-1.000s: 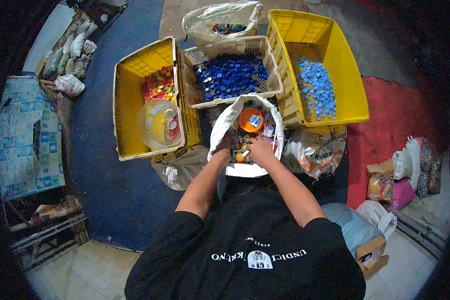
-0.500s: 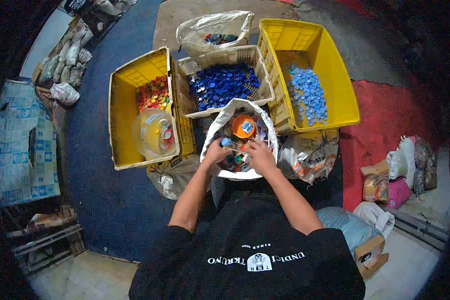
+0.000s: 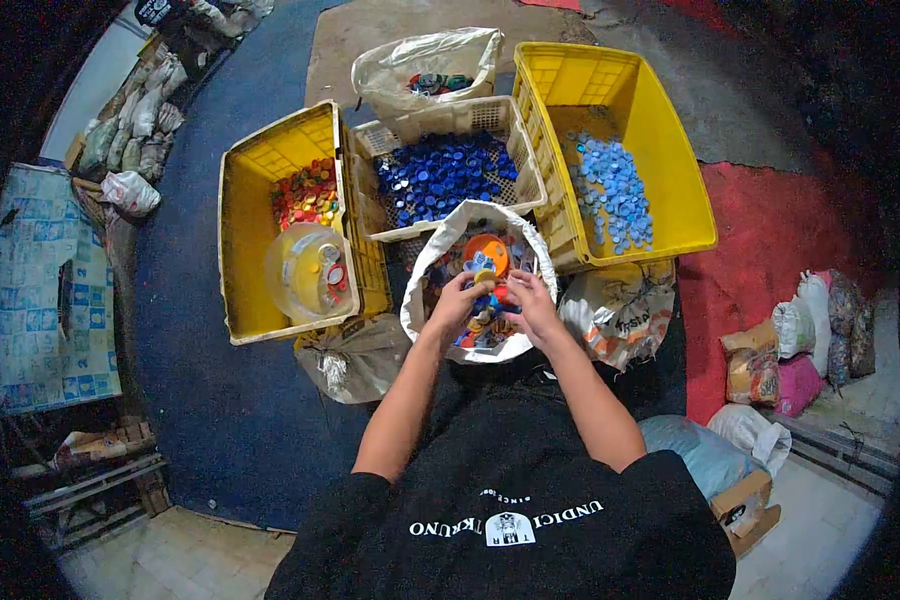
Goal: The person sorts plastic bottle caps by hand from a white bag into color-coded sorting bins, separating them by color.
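Note:
A white sack (image 3: 420, 255) with a rolled-open mouth stands in front of me, filled with mixed bottle caps. My left hand (image 3: 454, 305) is over its left side, fingertips closed on a yellowish bottle cap (image 3: 484, 276). On the other side of the opening is my right hand (image 3: 536, 310), its fingers apart above the caps, beside some red ones. A large orange lid (image 3: 486, 250) lies toward the back of the sack, with light blue caps partly over it. The hands hide some of the caps below.
Dark blue caps fill a white crate (image 3: 535, 190) behind the sack. The left yellow bin (image 3: 245, 270) holds red and yellow caps and a clear round container (image 3: 305, 270); the right yellow bin (image 3: 670, 170) holds light blue caps. Another sack (image 3: 380, 75) stands farther back.
The light blue cap has left my left hand, which now has a yellowish one and sits slightly farther right. My right hand has shifted a little right, its fingers spread wider.

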Tool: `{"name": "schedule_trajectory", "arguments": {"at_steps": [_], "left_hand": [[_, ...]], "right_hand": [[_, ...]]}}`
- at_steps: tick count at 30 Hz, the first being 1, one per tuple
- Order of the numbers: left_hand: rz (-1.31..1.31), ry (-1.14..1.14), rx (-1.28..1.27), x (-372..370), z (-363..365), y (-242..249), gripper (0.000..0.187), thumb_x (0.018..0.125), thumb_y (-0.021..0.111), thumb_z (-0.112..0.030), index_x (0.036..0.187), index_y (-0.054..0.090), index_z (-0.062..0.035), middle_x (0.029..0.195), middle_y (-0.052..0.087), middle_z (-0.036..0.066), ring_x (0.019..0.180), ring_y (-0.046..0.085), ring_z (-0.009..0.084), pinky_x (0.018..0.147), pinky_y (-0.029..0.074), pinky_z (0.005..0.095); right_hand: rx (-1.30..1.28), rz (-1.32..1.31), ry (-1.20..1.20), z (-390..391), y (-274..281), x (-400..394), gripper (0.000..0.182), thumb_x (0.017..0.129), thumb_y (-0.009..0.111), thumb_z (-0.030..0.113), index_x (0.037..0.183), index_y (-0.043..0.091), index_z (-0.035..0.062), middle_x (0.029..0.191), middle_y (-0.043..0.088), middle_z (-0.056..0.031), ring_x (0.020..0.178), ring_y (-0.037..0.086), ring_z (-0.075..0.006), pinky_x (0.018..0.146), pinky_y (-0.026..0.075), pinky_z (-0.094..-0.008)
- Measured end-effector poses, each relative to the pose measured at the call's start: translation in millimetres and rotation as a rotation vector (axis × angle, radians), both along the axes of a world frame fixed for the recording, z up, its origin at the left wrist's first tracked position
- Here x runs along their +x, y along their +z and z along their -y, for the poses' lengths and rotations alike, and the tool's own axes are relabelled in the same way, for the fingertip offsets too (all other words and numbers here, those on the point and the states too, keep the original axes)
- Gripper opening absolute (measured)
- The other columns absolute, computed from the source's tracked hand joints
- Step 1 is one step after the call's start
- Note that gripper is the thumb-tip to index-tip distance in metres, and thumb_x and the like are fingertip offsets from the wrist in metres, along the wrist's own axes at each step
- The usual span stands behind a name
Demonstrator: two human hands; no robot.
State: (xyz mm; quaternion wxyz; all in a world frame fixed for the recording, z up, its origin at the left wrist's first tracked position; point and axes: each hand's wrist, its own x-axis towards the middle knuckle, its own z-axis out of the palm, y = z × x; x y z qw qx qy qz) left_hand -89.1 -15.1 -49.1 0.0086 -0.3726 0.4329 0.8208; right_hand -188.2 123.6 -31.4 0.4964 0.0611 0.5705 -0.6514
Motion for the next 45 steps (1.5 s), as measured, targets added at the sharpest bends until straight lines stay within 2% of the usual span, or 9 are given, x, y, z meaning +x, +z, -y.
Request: {"name": "schedule_trajectory", "arguments": {"at_steps": [1,10,17,20,29,36,38,39,45], "left_hand": [[-0.009,0.061,0.027,-8,-4,5,0.032,0.089,0.062,-0.019,0.117,0.055,-0.0045,0.093,0.063,0.007,0.074,0.060,0.0114,0.063,0.049,0.0250],[-0.123,0.306,0.581,-8,-12,-12,0.058,0.098,0.032,-0.053,0.117,0.054,-0.0037,0.094,0.057,0.012,0.069,0.057,0.0177,0.052,0.047,0.0255],[-0.108,0.262,0.504,3,-11,-1,0.065,0.096,0.028,-0.060,0.116,0.056,-0.0051,0.092,0.058,0.010,0.069,0.058,0.0181,0.054,0.050,0.0278],[-0.068,0.175,0.464,8,-12,11,0.066,0.096,0.027,-0.060,0.117,0.056,-0.0048,0.081,0.055,0.005,0.065,0.053,0.0161,0.051,0.046,0.0243],[-0.021,-0.035,0.344,16,2,-9,0.085,0.081,0.021,-0.082,0.113,0.056,-0.0119,0.089,0.064,0.006,0.069,0.061,0.0141,0.053,0.049,0.0255],[-0.077,0.234,0.490,22,4,-5,0.084,0.084,0.023,-0.078,0.120,0.047,-0.0056,0.095,0.057,0.012,0.074,0.056,0.0203,0.053,0.047,0.0263],[-0.078,0.358,0.536,19,0,7,0.084,0.087,0.023,-0.075,0.122,0.047,-0.0031,0.091,0.053,0.014,0.067,0.055,0.0221,0.052,0.046,0.0275],[-0.090,0.380,0.549,20,0,8,0.083,0.087,0.023,-0.075,0.123,0.047,-0.0038,0.091,0.053,0.014,0.068,0.055,0.0221,0.052,0.046,0.0273],[-0.161,0.581,0.393,12,-7,10,0.054,0.095,0.036,-0.058,0.106,0.050,-0.0063,0.083,0.055,0.010,0.063,0.055,0.0184,0.052,0.045,0.0263]], "right_hand": [[0.003,0.002,0.041,-1,-3,0,0.046,0.093,0.056,0.031,0.132,0.039,0.0124,0.129,0.046,-0.0094,0.115,0.046,-0.0240,0.088,0.043,-0.0495],[0.046,0.023,0.068,-10,-5,1,0.048,0.094,0.054,0.033,0.133,0.039,0.0124,0.126,0.049,-0.0094,0.118,0.045,-0.0240,0.088,0.043,-0.0451],[0.043,-0.553,0.115,-2,-15,8,0.024,0.090,0.059,0.012,0.114,0.059,0.0068,0.108,0.061,-0.0099,0.080,0.063,-0.0138,0.072,0.053,-0.0286],[0.013,-1.035,0.338,-2,36,4,0.025,0.085,0.063,0.008,0.110,0.064,0.0077,0.105,0.061,-0.0130,0.085,0.064,-0.0175,0.076,0.053,-0.0311],[-0.221,-1.431,0.874,9,25,-9,0.017,0.080,0.069,0.010,0.096,0.070,0.0072,0.103,0.059,-0.0095,0.092,0.061,-0.0253,0.082,0.051,-0.0333],[-0.178,-0.924,0.372,1,11,-4,0.011,0.085,0.057,0.010,0.090,0.060,0.0004,0.106,0.059,-0.0134,0.102,0.058,-0.0240,0.086,0.052,-0.0401],[-0.350,0.101,-0.092,-6,19,-5,0.007,0.084,0.050,0.007,0.085,0.054,0.0015,0.106,0.058,-0.0186,0.099,0.059,-0.0284,0.088,0.052,-0.0438],[-0.302,0.195,-0.189,-7,8,-4,0.006,0.083,0.046,0.008,0.081,0.049,0.0037,0.103,0.058,-0.0214,0.092,0.061,-0.0308,0.084,0.053,-0.0469],[-0.284,0.440,-0.087,-5,8,6,0.014,0.083,0.045,0.015,0.091,0.052,0.0049,0.083,0.058,-0.0138,0.072,0.058,-0.0251,0.071,0.052,-0.0424]]}}
